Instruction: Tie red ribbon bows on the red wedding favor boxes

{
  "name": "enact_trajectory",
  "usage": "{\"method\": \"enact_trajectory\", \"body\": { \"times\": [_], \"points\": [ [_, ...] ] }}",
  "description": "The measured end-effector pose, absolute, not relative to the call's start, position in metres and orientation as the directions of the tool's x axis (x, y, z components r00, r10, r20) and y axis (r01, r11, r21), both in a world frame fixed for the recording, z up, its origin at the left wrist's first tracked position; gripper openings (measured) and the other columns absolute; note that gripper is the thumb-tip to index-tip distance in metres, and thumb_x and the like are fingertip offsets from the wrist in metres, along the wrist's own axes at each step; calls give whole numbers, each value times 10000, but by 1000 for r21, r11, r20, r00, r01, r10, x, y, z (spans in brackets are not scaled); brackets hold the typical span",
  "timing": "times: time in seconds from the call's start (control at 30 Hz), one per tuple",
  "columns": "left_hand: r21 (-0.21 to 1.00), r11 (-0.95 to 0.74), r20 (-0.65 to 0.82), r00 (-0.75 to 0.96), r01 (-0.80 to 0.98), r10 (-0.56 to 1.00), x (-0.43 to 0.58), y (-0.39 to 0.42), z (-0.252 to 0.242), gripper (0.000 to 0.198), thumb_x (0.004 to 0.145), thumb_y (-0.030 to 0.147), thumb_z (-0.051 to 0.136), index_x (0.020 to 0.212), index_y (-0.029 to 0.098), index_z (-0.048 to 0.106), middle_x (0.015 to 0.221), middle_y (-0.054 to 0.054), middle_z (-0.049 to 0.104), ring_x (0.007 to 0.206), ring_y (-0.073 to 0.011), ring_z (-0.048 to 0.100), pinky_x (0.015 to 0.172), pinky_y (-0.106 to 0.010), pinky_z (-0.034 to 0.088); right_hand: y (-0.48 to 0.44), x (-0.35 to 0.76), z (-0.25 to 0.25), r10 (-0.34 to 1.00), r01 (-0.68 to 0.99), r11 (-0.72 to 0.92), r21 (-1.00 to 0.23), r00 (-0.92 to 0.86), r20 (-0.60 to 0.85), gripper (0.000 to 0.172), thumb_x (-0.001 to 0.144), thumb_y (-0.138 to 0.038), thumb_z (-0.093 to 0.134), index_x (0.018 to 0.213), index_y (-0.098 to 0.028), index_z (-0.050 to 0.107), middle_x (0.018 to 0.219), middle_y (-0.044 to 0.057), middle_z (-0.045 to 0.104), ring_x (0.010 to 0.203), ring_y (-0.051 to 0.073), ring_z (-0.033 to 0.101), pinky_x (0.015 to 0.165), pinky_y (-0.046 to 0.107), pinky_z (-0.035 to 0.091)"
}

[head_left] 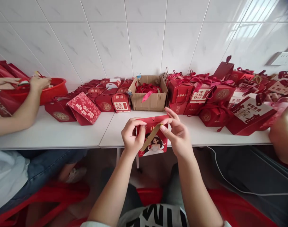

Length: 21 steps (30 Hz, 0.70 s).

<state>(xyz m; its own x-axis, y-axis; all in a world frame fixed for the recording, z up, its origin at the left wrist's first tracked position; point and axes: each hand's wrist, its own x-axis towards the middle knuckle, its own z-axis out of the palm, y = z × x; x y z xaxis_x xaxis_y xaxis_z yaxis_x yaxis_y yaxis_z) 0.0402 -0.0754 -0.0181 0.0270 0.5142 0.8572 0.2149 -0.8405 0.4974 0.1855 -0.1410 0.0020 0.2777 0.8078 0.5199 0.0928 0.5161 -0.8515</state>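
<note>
A red gift box (156,150) with a cartoon figure in a white dress is held up in front of the table's near edge. My left hand (132,134) is closed on the box's upper left side, with the thumb on its front. A gold ribbon (151,136) slants across the printed face. Its upper end is pinched between thumb and finger of my right hand (179,134), whose other fingers are spread near the box's top right corner. A small hole shows in the box's top edge. The ribbon's lower end lies near my left palm.
Behind my hands stands a cardboard box (147,102) of red ribbons. Red boxes (106,102) line the white table (87,138) on the left, with ribboned boxes (180,90) on the right. A co-worker's hands (38,83) reach over a red basin (55,90); another person's hand (279,129) is at right.
</note>
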Motion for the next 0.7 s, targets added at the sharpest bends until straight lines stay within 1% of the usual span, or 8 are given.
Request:
{"method": "enact_trajectory", "body": {
  "times": [0.1,0.17,0.23,0.37,0.57,0.7],
  "points": [
    [441,-858,883,41,262,467,44,-83,-18,90,846,177,549,775,196,601,811,-28,656,807,-160,640,728,-293,523,-137,182,-3,787,226,490,-842,300,539,150,795,-346,681,824,-200,667,1415,100,441,1333,259,398,1088,425,323],
    [404,-868,900,42,287,433,45,-87,-18,90,839,167,553,768,197,600,830,-28,670,807,-157,647,732,-296,526,-136,180,-8,771,262,490,-831,315,554,145,798,-341,676,822,-198,674,1398,106,457,1294,259,446,1057,415,368],
    [370,-878,915,42,304,401,45,-89,-19,89,828,148,558,767,198,599,838,-24,680,809,-155,654,735,-295,530,-137,180,-12,755,268,504,-821,325,569,119,802,-316,675,829,-201,678,1375,106,480,1278,254,464,1041,411,386],
    [312,-898,938,48,310,342,42,-90,-21,101,807,108,571,771,199,597,828,-17,683,810,-150,663,731,-287,536,-141,180,-16,755,276,507,-817,314,575,84,802,-281,678,842,-207,683,1367,100,491,1287,256,455,1033,413,388],
    [272,-899,944,87,342,319,40,-96,-21,101,831,141,547,756,199,581,839,-36,693,773,-148,676,682,-279,556,-149,176,-17,758,268,488,-831,341,555,104,801,-307,678,833,-208,683,1375,100,479,1247,275,491,955,406,458],
    [199,-924,969,77,327,236,38,-101,-21,104,800,97,565,783,199,576,842,-42,681,738,-149,672,613,-267,558,-153,172,-18,705,272,535,-800,378,600,69,801,-274,678,831,-212,675,1310,95,530,1286,274,456,1038,442,394]
  ]
}}
